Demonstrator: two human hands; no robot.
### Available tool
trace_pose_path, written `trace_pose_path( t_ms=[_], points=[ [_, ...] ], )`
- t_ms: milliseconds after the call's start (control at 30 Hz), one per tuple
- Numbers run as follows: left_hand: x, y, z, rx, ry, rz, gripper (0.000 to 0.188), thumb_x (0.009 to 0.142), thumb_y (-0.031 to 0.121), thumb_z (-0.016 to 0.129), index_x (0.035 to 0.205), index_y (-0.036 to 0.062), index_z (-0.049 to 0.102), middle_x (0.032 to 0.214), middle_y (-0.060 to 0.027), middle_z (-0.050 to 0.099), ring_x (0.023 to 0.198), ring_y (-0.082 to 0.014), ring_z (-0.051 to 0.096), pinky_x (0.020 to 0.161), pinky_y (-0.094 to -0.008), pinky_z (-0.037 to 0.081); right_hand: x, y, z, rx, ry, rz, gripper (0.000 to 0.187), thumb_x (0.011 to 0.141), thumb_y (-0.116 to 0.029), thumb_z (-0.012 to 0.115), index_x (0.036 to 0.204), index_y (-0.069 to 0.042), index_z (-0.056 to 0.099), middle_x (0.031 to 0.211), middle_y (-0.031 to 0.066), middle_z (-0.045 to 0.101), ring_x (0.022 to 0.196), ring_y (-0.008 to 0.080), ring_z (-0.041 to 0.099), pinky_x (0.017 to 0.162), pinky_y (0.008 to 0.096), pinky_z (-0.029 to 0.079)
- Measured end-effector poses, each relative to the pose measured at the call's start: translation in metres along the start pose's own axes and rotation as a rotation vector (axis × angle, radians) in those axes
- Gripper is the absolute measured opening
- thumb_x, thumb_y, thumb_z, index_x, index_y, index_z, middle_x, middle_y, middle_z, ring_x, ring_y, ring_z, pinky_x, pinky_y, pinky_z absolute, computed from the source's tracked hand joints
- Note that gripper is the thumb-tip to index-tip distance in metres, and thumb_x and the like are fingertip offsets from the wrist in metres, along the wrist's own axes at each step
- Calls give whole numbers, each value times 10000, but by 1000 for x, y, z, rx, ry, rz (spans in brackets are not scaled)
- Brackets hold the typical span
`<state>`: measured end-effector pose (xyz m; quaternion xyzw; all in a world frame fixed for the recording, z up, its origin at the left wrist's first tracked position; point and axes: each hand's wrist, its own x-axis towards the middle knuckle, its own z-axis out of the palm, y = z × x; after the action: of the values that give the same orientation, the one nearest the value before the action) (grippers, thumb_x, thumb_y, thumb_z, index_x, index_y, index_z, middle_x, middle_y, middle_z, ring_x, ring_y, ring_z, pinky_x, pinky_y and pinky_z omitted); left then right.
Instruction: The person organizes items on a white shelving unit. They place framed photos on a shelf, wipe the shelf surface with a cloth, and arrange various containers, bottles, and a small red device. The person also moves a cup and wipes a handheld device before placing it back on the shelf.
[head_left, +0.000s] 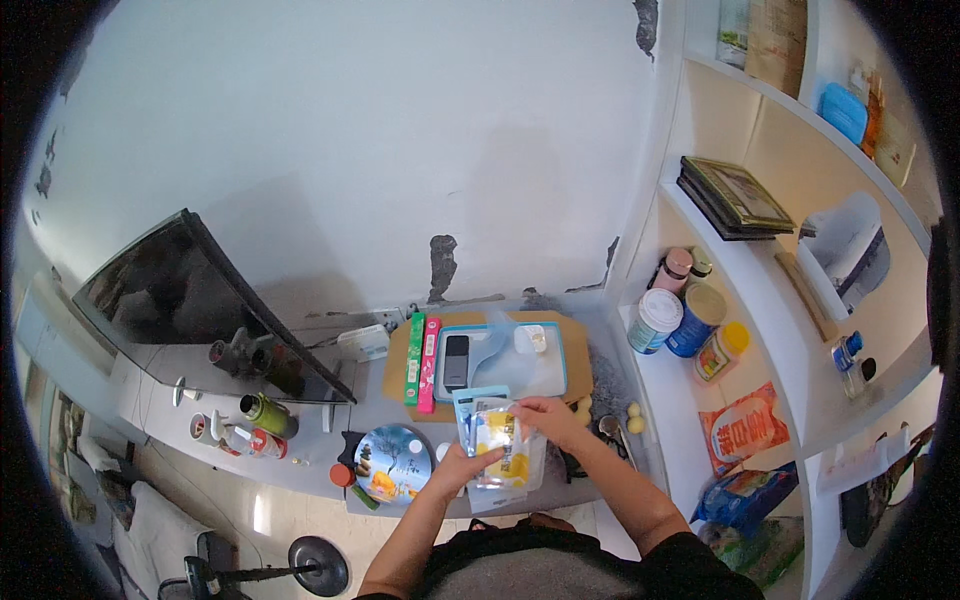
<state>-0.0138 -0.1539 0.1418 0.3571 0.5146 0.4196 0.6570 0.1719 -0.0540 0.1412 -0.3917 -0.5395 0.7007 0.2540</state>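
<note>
You hold the clear yellow bag tight in both your left hand and right hand, and the tray just past them holds little.

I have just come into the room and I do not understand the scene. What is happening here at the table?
A person stands at a grey table and holds a clear plastic pouch with yellow contents in both bare hands. The left hand grips its lower left edge, and the right hand pinches its top. Behind the pouch lies a clear blue-rimmed rectangular tray on a brown board. A round blue picture plate lies to the left.
</note>
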Motion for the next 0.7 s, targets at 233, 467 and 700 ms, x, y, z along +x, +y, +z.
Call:
trace_pose_path(
  t_ms=[233, 467, 700],
  points=[
    [1, -18, -6, -124, 151, -31, 326, 802, 141, 669, 1081, 2, 577, 1004, -90, 637, 877, -174, 622, 750, -296, 502, -6, 17, 21, -12, 121, -231, 632, 745, -258, 735, 1265, -48, 443, 1156, 94, 530, 1049, 189, 497, 845, 299, 442],
    [-6, -8, -13, -14, 15, 5, 291, 801, 116, 658, 1065, 15, 592, 985, -74, 639, 863, -173, 621, 744, -308, 514, -3, 40, 15, -11, 255, -190, 464, 813, -235, 656, 1204, -44, 496, 1033, 87, 589, 898, 159, 556, 732, 281, 476],
    [-12, 37, -75, -354, 465, 229, 387, 829, 122, 587, 1168, -21, 467, 1065, -135, 587, 896, -252, 627, 679, -352, 555, -12, 40, -48, 177, 548, -151, 231, 900, -182, 528, 1079, -47, 584, 924, 42, 646, 766, 100, 577, 647, 231, 452]
  ],
)
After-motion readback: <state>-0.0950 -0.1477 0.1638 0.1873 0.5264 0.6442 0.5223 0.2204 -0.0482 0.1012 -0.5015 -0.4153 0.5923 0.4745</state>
